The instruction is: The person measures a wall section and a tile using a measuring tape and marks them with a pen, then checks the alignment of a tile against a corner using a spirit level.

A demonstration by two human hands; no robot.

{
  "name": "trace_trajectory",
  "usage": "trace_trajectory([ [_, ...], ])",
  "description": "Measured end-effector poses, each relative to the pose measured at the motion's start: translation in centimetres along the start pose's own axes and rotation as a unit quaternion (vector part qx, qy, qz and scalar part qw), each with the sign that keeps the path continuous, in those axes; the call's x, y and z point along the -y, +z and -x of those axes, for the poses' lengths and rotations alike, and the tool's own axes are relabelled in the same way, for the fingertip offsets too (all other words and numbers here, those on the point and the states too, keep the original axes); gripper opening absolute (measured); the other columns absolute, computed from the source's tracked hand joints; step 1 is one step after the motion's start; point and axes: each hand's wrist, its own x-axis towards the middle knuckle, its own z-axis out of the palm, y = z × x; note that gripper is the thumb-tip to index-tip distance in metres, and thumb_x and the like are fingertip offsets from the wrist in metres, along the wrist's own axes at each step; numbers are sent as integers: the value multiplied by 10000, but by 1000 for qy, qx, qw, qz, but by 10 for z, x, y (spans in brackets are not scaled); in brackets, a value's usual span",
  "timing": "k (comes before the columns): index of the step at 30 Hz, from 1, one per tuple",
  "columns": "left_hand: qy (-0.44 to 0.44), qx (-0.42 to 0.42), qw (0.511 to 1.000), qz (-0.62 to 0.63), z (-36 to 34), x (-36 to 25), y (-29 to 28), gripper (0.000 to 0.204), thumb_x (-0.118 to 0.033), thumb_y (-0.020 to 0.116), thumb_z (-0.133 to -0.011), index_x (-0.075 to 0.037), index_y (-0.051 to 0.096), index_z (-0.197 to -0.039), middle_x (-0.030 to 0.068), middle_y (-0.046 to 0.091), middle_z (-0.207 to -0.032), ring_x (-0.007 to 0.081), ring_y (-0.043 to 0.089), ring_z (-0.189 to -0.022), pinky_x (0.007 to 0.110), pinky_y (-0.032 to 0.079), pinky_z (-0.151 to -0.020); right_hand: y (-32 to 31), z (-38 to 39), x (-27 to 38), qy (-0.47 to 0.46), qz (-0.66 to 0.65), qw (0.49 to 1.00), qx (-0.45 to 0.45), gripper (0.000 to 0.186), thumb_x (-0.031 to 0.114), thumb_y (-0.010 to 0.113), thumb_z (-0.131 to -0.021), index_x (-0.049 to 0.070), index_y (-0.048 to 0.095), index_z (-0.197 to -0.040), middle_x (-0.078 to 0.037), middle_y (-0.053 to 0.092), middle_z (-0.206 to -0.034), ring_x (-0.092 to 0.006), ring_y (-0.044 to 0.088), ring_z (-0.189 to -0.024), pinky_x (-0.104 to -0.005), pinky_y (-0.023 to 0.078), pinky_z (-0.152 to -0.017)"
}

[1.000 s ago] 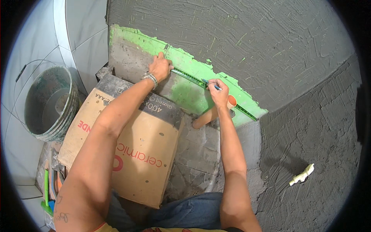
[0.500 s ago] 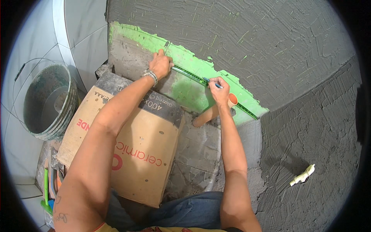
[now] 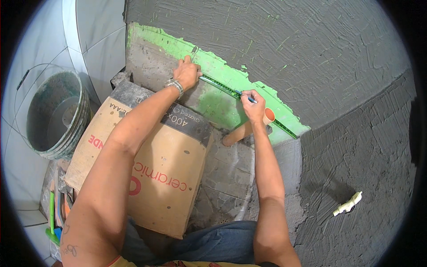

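A long, thin perforated trim strip point(image 3: 219, 85) lies slantwise along the green-coated band point(image 3: 213, 103) at the wall's foot. My left hand point(image 3: 187, 74) grips its upper left end, fingers bent against the wall and partly hidden by the back of the hand. My right hand point(image 3: 252, 105) pinches a slim blue pen point(image 3: 250, 99), its tip at the strip's edge. Under my right wrist, an orange-brown pipe point(image 3: 236, 134) rises from the floor with its open end up. Beyond that pipe the strip shows again, running down to the right.
A big cardboard box point(image 3: 164, 173) lies below my left forearm. To the left stands a dirty bucket point(image 3: 82, 120) with a wire handle, against white tiles point(image 3: 100, 51). Grey combed mortar point(image 3: 307, 49) covers the walls. A pale pipe fitting point(image 3: 348, 204) sticks out at right; green-handled tools point(image 3: 52, 218) lie at lower left.
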Motion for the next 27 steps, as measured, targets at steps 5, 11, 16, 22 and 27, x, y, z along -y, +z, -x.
trace_trajectory([
  [5, -6, 3, 1000, 2, 0, -1, -1, 172, -315, 714, -882, -200, 757, -1002, 129, 508, -1171, 364, 511, -1143, 525, 515, -896, 2, -2, -3, 1, -61, 998, -19, 130, 108, 652, -872, -9, 705, -891, -28, 688, -758, -85, 622, -683, -244, 497, -647],
  [11, -5, 5, 1000, 6, -1, 1, 2, 169, -309, 711, -886, -194, 761, -999, 136, 501, -1176, 370, 512, -1132, 524, 511, -894, 3, 1, -7, 1, -55, 998, 0, 120, 73, 613, -862, -18, 691, -865, -32, 676, -753, -92, 607, -673, -239, 485, -654],
  [16, 27, 10, 1000, -2, -9, 9, 3, 169, -291, 710, -887, -179, 762, -1004, 135, 560, -1122, 346, 500, -1142, 485, 510, -888, -21, -15, -12, -42, -136, 989, 41, 255, 100, 438, -876, -13, 651, -793, -79, 651, -745, -165, 607, -627, -273, 483, -615],
  [22, 124, 82, 989, -7, -30, 68, -16, 220, -308, 724, -873, -129, 766, -993, 196, 715, -1030, 367, 684, -966, 451, 528, -883, 5, 18, 39, 224, -165, 913, 297, 277, 168, 446, -937, -4, 656, -989, -131, 670, -821, -180, 624, -601, -283, 430, -461],
  [27, 106, 78, 991, -17, -16, 84, -70, 235, -300, 741, -864, -99, 760, -984, 197, 723, -968, 373, 688, -931, 466, 527, -843, 27, 48, 37, 344, -217, 868, 286, 371, 297, 483, -1007, 10, 562, -1229, -122, 665, -884, -136, 573, -560, -247, 365, -423],
])
